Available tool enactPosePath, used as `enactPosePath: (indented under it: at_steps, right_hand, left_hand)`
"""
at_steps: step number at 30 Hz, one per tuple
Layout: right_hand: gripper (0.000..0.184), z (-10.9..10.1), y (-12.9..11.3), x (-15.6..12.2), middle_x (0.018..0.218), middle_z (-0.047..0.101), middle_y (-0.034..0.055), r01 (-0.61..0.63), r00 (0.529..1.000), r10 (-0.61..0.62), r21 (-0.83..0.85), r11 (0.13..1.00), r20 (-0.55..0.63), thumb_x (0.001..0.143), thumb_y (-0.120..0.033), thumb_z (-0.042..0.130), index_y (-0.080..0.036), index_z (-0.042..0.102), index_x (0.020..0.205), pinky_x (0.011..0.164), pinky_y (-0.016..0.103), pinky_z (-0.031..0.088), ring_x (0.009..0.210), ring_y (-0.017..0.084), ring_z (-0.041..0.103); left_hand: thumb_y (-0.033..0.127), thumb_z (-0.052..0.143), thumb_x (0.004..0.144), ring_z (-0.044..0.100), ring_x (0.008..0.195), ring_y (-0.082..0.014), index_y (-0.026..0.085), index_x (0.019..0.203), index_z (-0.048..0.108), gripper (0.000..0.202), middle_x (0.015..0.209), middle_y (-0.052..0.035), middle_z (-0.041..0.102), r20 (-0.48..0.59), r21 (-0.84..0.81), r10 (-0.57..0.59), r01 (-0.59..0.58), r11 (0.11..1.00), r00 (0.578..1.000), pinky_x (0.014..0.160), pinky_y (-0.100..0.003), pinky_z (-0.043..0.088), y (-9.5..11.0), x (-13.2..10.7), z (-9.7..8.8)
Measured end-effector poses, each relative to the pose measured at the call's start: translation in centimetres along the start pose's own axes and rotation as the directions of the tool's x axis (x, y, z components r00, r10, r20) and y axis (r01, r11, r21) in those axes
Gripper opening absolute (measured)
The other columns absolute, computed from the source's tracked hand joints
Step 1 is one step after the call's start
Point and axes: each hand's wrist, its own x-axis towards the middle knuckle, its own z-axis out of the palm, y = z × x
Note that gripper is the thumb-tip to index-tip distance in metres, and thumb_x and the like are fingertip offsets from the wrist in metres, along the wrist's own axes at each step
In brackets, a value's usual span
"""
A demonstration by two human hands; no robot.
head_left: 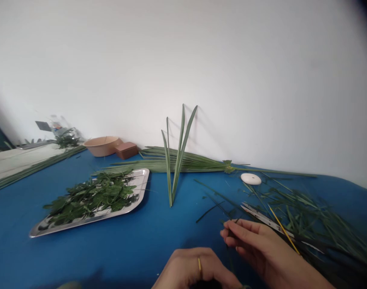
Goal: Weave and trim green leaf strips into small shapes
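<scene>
White wall (183,60) across the back, its upper right corner lost in a dark edge; blue table (177,237) below it, near side cut off by the frame; long green frond (198,164) laid along the wall, its left end partly behind the tray; heap of cut green strips (306,212) at right, blurred and dark toward the corner; metal tray (142,180) at left, its floor largely covered by leafy sprigs (93,196); four slim leaf blades (183,148) stand in a narrow spread, meeting low on the table, tips up by the wall.

Right hand (264,243) reaches in from lower right, fingers bent, thumb closed against the fingertips in a pinch; left hand (195,267) beside it, knuckles up, fingers curled under, lower part cut off; its grip and contents cannot be told.

Peach bowl (102,147) and brown box (127,150) near the wall; long metal tool (264,218) partly under the right hand; white oval object (251,179) beyond; thin green strip (236,221) in the right hand's pinch, mostly hidden by fingers; gold ring (199,266) on the left hand.
</scene>
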Motion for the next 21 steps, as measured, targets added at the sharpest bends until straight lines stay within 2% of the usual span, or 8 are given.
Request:
enactPosePath:
  at_steps: [3,7,10,12,17,21]
  right_hand:
    - [0.004,0.0,0.0,0.4,0.065,0.064,-0.0014,-0.015,1.000,0.015,-0.022,1.000,0.010,0.061,-0.017,0.066,-0.016,0.062,0.061,0.064,0.020,0.048,0.066,0.010,0.059]
    - [0.006,0.0,-0.2,0.4,0.063,0.064,-0.0027,0.022,0.998,-0.022,0.001,1.000,-0.054,0.061,-0.017,0.067,-0.017,0.061,0.062,0.064,0.016,0.047,0.064,0.008,0.059]
    - [0.007,-0.1,-0.3,0.3,0.064,0.064,-0.0023,0.018,0.997,-0.018,-0.002,1.000,-0.078,0.060,-0.017,0.067,-0.017,0.061,0.062,0.065,0.017,0.048,0.066,0.009,0.060]
    - [0.006,-0.1,-0.3,0.4,0.066,0.064,-0.0019,0.025,0.996,-0.028,-0.028,0.999,-0.079,0.060,-0.017,0.067,-0.018,0.062,0.064,0.066,0.018,0.049,0.068,0.010,0.061]
    - [0.009,-0.6,-0.6,0.8,0.072,0.066,0.0020,0.113,0.989,-0.129,-0.183,0.977,-0.076,0.063,-0.024,0.063,-0.018,0.063,0.069,0.064,0.022,0.050,0.069,0.015,0.061]
    - [0.019,-1.4,-1.6,1.2,0.074,0.066,0.0053,0.188,0.961,-0.252,-0.396,0.899,-0.115,0.063,-0.029,0.060,-0.017,0.063,0.078,0.063,0.026,0.051,0.070,0.018,0.062]
  left_hand:
    - [0.021,0.061,0.065,0.057,0.071,-0.0131,0.016,0.079,0.065,0.015,0.076,-0.0071,0.063,-0.070,-0.069,-0.029,0.025,0.997,0.997,0.065,-0.020,0.043,0.0,0.1,-0.1]
    - [0.011,0.068,0.055,0.058,0.064,-0.0114,0.016,0.069,0.065,0.015,0.072,-0.0034,0.061,-0.196,-0.304,-0.205,0.139,0.942,0.959,0.059,-0.019,0.045,0.1,0.3,0.3]
    - [0.003,0.069,0.049,0.057,0.059,-0.0099,0.014,0.063,0.063,0.019,0.066,-0.0007,0.060,-0.209,-0.479,-0.315,0.184,0.858,0.926,0.055,-0.018,0.045,0.2,0.4,0.5]
    - [0.002,0.069,0.048,0.057,0.059,-0.0095,0.013,0.061,0.061,0.019,0.064,-0.0001,0.060,-0.200,-0.559,-0.347,0.185,0.809,0.916,0.055,-0.018,0.045,0.1,0.6,0.4]
    - [0.006,0.072,0.046,0.055,0.054,-0.0066,0.012,0.061,0.061,0.019,0.060,0.0015,0.060,-0.219,-0.626,-0.382,0.171,0.761,0.898,0.054,-0.016,0.044,-0.4,0.9,0.1]
    - [0.010,0.074,0.044,0.055,0.055,-0.0075,0.012,0.062,0.061,0.021,0.060,0.0008,0.060,-0.249,-0.617,-0.419,0.190,0.763,0.873,0.055,-0.017,0.044,-0.6,0.8,-0.1]
